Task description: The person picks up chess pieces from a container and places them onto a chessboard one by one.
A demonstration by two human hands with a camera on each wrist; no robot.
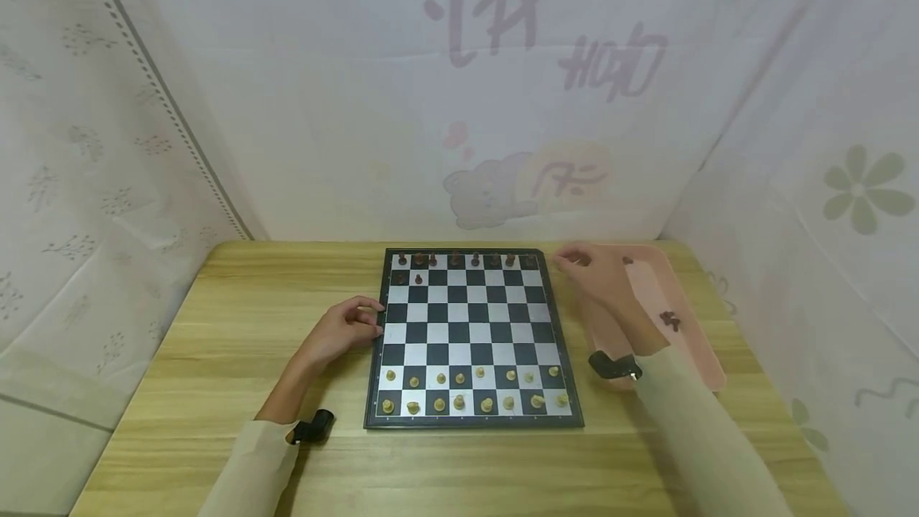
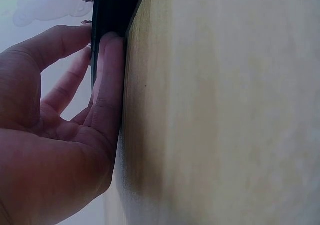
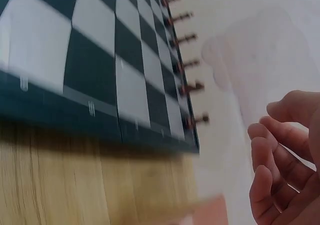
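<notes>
A black-and-white chessboard (image 1: pixel 467 313) lies on the table. My left hand (image 1: pixel 349 323) touches its left border, and the left wrist view shows extended fingers (image 2: pixel 111 80) along the board's dark side. My right hand (image 1: pixel 598 270) is raised between the board's far right corner and the pink tray (image 1: pixel 707 345). In the right wrist view its fingers (image 3: pixel 262 180) are loosely curled, thumb near the index fingertip, with no piece visible between them. Dark chess pieces (image 1: pixel 455 259) line the far row, and two more, including a pawn (image 1: pixel 419 280), stand before them at the left.
Light chess pieces (image 1: pixel 459 402) fill the board's two near rows. Several dark pieces (image 1: pixel 671 320) lie in the tray, with another dark piece (image 1: pixel 628 260) near its far end. The wooden table (image 1: pixel 287 270) meets a patterned cloth (image 1: pixel 345 142) behind and at both sides.
</notes>
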